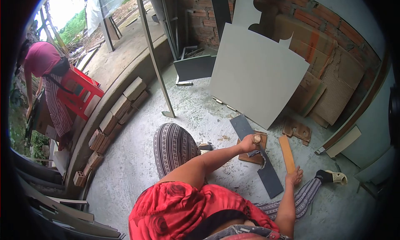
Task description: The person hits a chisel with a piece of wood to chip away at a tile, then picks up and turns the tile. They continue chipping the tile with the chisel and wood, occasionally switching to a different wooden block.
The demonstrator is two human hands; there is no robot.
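My left hand is closed around a tool with a round, pale end, held over a dark grey board; the tool's lower part is hard to make out. Beneath the board lies a brown wooden block. My right hand grips the near end of a yellow-orange wooden strip, which points away from me beside the dark board. Another dark grey piece shows past my left hand.
A large pale panel leans at the back, with cardboard to its right. A brown scrap lies on the dusty floor. Bricks line the left ledge. Beyond it, another person bends near a red plastic stool.
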